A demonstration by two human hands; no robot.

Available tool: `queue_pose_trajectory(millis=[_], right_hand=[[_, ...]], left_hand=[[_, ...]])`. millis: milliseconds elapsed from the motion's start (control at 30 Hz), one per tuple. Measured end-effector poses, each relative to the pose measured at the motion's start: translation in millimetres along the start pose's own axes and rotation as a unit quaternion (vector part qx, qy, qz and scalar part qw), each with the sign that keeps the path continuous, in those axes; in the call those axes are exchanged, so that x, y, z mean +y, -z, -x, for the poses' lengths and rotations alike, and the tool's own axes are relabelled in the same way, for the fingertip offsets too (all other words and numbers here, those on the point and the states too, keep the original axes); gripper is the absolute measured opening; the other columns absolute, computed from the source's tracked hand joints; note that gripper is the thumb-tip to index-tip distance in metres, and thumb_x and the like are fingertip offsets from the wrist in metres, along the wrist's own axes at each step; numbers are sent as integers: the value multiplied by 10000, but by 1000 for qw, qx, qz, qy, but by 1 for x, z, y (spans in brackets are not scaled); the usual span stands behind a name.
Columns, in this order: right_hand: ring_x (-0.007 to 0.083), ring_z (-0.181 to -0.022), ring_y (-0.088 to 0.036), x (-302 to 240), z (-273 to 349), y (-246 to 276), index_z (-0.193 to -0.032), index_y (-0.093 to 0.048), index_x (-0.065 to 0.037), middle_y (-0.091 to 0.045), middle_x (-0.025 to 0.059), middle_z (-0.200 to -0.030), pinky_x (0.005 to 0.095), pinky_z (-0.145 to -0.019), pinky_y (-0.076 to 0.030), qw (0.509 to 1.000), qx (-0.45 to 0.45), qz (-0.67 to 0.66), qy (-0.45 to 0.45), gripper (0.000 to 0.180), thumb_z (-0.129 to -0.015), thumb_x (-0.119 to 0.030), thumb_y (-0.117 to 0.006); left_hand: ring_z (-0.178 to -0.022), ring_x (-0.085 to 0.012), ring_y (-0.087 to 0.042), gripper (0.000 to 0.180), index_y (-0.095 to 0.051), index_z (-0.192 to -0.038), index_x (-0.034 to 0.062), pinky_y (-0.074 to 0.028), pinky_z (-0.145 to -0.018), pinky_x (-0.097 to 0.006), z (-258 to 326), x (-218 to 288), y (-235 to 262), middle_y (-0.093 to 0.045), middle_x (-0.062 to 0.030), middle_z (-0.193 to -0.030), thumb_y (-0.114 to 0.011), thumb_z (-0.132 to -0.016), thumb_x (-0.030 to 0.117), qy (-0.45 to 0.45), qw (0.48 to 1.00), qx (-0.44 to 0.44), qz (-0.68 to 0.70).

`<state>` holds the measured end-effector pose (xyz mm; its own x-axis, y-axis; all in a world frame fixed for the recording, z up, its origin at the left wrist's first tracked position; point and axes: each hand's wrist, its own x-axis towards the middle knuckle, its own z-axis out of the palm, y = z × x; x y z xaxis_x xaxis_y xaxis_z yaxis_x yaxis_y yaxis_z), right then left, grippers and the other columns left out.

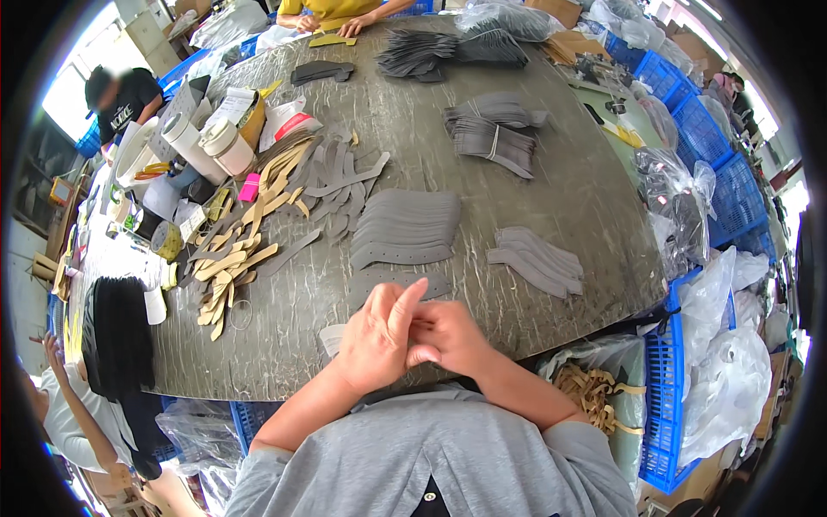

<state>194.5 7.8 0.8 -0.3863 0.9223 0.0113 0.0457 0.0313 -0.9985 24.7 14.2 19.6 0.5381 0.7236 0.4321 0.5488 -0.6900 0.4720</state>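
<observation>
My left hand [376,339] and my right hand [454,334] meet above the near edge of the table. The left hand's fingers are pressed together, one pointing up and to the right. The right hand's fingers curl in against them; anything held between is hidden. Just beyond lies a flat grey cut piece [366,289] with small holes, partly covered by my left hand. A pale grey piece [331,339] shows beside that hand's left edge. Farther up, a fanned row of grey cut pieces [407,220] lies flat, and a smaller grey stack [538,261] sits to the right.
Loose tan and grey strips [237,258] spread across the left of the table [362,103], beside jars [226,146]. Tied dark bundles [495,138] lie farther back. Blue crates [663,405] and plastic bags line the right. A co-worker's hand [353,28] handles a yellow piece opposite.
</observation>
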Motion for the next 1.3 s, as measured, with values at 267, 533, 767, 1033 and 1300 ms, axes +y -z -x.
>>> queue_pose_trajectory(millis=[267, 533, 767, 1033, 1300], right_hand=[[104, -761, -625, 8, -9, -13, -977, -690, 38, -718, 95, -858, 283, -694, -505, 994, -43, -101, -14, 196, -868, -118, -646], [86, -752, -613, 8, -6, -5, -974, -701, 29, -708, 62, -841, 259, -666, -495, 990, -70, -106, -67, 177, -851, -90, -654], [51, -662, -542, 29, -7, -10, -852, -698, -31, -650, -8, -765, 226, -573, -412, 951, -70, -269, -133, 53, -820, -74, -698], [71, -566, -454, 19, -6, -6, -910, -591, -49, -552, 4, -735, 222, -552, -367, 850, -76, -494, -166, 47, -885, -49, -551], [106, -747, -549, 21, -4, -2, -1036, -557, -87, -612, 92, -975, 241, -583, -442, 886, -12, -440, -147, 156, -916, -106, -460]], left_hand=[[-839, -320, -555, 975, -357, -1413, 15, -517, -661, -408, 8, -2, 2, -518, -157, -984, -529, -740, 698, -2, 1000, -3, -2], [-861, -331, -569, 963, -366, -1409, 24, -522, -699, -417, 7, -3, 0, -510, -161, -1021, -545, -741, 694, 3, 998, -39, 41], [-910, -324, -569, 819, -390, -1391, 28, -511, -763, -389, 6, -6, 6, -469, -178, -1134, -613, -831, 581, 57, 982, -58, 173], [-811, -244, -611, 276, -566, -1199, 4, -504, -742, -302, -2, -21, 22, -597, -122, -1001, -570, -928, 60, 214, 924, -38, 314], [-739, -228, -606, 213, -661, -865, 47, -498, -624, -322, -18, -11, 41, -618, -63, -940, -773, -688, 9, -40, 996, -25, 76]])
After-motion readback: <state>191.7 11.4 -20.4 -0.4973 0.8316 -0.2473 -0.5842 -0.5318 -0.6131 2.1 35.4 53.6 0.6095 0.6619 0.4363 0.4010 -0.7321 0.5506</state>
